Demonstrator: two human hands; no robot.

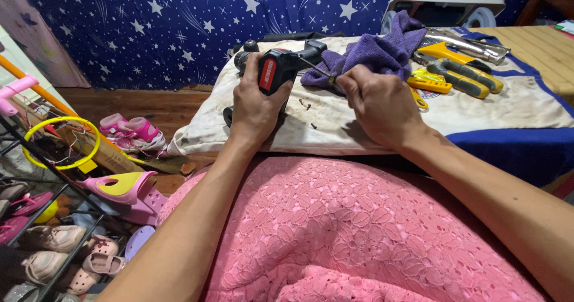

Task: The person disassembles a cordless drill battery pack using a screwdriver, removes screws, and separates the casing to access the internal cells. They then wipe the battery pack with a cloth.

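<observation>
On white cloth (371, 126), left hand (256, 108) grips drill (281, 66); right hand (379, 102) perhaps pinches its bit.

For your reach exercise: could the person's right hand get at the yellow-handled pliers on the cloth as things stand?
Probably yes. The right hand pinches the drill bit, and the yellow-handled pliers lie uncovered just beyond it.

One cordless drill (278, 68), one purple towel (373, 51), two hands, left (256, 106) and right (378, 102). Two yellow-handled pliers (463, 78), one yellow hoop (60, 142), one pink shoe pair (133, 133).
</observation>
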